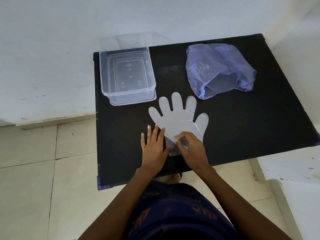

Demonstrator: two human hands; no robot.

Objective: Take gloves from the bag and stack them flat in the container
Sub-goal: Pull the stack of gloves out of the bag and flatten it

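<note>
A clear plastic glove (178, 116) lies flat on the black table (242, 127), fingers spread and pointing away from me. My left hand (154, 146) rests flat with fingers apart, its thumb and forefinger touching the cuff's left edge. My right hand (190, 144) pinches the crumpled cuff end of the glove. A clear rectangular container (127, 75) stands at the table's far left with nothing in it. A translucent purple bag (220, 70) lies at the far right, its mouth open toward me, with clear plastic showing inside.
A white wall runs behind the table. Pale floor tiles lie to the left and below. A white ledge stands at the right. My dark patterned clothing fills the bottom of the view, close to the table's near edge.
</note>
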